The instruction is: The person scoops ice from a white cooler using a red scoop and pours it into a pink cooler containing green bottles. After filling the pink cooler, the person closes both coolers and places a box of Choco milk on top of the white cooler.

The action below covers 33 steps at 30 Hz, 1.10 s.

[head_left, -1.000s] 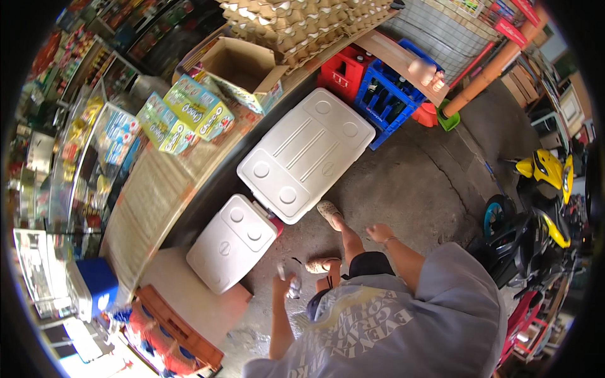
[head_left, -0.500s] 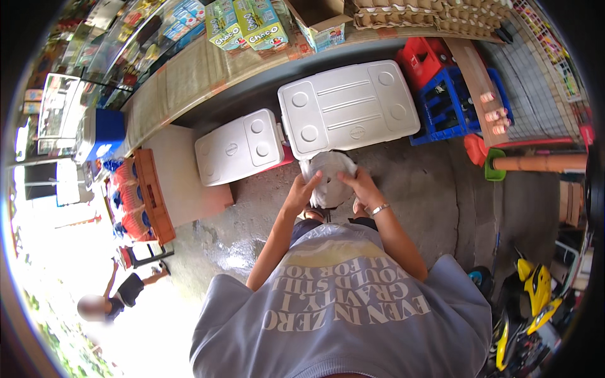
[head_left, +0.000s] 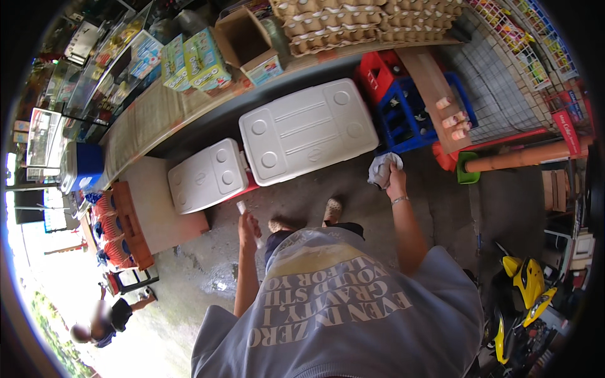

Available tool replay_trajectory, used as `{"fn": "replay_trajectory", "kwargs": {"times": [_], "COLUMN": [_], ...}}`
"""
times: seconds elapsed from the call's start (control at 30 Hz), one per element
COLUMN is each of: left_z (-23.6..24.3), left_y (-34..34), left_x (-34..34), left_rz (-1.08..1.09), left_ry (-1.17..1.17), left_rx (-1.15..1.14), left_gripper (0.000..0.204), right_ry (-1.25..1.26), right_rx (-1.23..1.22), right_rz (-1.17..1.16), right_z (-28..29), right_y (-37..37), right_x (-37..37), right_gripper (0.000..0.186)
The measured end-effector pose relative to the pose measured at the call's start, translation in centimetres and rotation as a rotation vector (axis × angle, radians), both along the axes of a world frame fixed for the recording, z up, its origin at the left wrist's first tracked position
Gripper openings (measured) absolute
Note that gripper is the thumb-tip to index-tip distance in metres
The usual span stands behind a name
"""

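My left hand (head_left: 248,227) is closed around a slim white stick-like thing (head_left: 241,206), whose ends show above and below the fist. Its exact kind is unclear. Off to the right, my right hand (head_left: 396,182) grips a crumpled grey-white cloth (head_left: 380,171) that hangs bunched from the fingers. The two hands are well apart. Ahead of them stand a large cooler with a white lid (head_left: 309,151) and a smaller white-lidded cooler (head_left: 200,179), both lids down. The cloth is near the blue crate (head_left: 409,140).
A long counter (head_left: 151,104) carries yellow-green boxes (head_left: 205,63), an open carton (head_left: 252,50) and stacked egg trays (head_left: 334,25). Beside the blue crate are a red crate (head_left: 376,75) and a wooden plank (head_left: 428,94). A yellow motorcycle (head_left: 526,280) stands right; another person (head_left: 120,315) is at left.
My hands were together on a round, spread grey-white cloth and have moved apart. The cloth is now bunched in my right hand; a slim white thing shows in my left. The view has shifted right.
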State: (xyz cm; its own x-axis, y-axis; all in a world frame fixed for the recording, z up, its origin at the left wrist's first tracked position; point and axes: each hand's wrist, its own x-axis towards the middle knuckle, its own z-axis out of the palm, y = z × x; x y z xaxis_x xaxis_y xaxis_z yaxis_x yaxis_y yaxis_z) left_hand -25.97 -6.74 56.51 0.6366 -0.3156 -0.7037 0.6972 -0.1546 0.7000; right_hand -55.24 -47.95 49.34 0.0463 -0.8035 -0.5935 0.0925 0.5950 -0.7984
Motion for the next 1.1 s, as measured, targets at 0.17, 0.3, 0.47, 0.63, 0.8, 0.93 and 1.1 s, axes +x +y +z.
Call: {"fn": "replay_trajectory", "kwargs": {"times": [0.17,0.3,0.47,0.63,0.8,0.93,1.1], "left_z": [1.6,2.0,4.3,8.2,8.7,14.0,16.8], "left_y": [-1.0,-2.2,-1.3,-3.8,-9.6,-11.4,-9.4], "left_x": [-0.5,-0.8,-2.1,-4.2,-5.0,-4.4,-1.5], "left_rz": [0.102,0.092,0.206,0.325,0.197,-0.108,0.269], "left_ry": [0.04,-0.094,-0.244,-0.266,-0.458,-0.289,-1.101], "left_rx": [-0.072,0.034,0.126,-0.067,-0.18,-0.29,-0.041], "left_gripper": [0.035,0.023,0.019,0.029,0.042,0.043,0.023], "right_ry": [-0.244,-0.379,-0.347,-0.02,-0.434,-0.511,-0.348], "right_rx": [-0.116,-0.426,-0.217,-0.365,-0.435,-0.647,-0.356], "right_rz": [-0.008,-0.093,-0.037,0.634,1.335,1.549,1.627], "right_z": [-0.1,4.5,7.4,7.9,12.4,16.9,17.4], "right_y": [-13.2,-25.7,-25.3,-6.7,13.4,16.5,14.8], "right_x": [0.5,-0.1,2.4,10.1,15.9,18.4,20.1], "right_gripper": [0.028,0.037,0.072,0.033,0.048,0.047,0.023]}}
